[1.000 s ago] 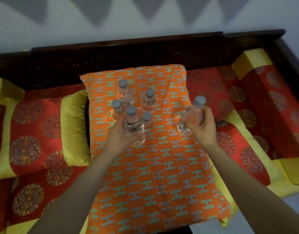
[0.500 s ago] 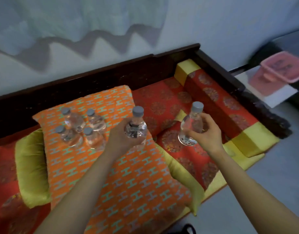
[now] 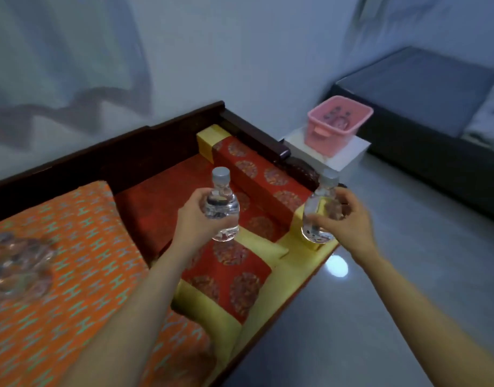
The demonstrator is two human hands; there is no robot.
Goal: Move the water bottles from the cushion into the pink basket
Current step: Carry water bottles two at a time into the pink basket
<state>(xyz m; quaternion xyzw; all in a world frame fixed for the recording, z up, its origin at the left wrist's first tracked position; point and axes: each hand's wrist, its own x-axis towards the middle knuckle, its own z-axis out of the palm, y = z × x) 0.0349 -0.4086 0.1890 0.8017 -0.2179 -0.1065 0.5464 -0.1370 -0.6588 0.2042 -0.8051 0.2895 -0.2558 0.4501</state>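
My left hand grips a clear water bottle with a grey cap, held upright above the red seat. A second clear bottle is held upright in my right hand, over the bench's right end. Several more bottles stand blurred on the orange patterned cushion at the far left. The pink basket sits on a white stand beyond the bench's right end, with dark shapes inside that I cannot make out.
The dark wooden bench carries red and yellow seat pads and a red bolster along its right armrest. Grey tiled floor spreads to the right. A dark grey sofa stands behind the basket.
The view has swung right: the cushion slid to the left edge and the pink basket came nearer the middle. Both hands moved right with their bottles, off the cushion.
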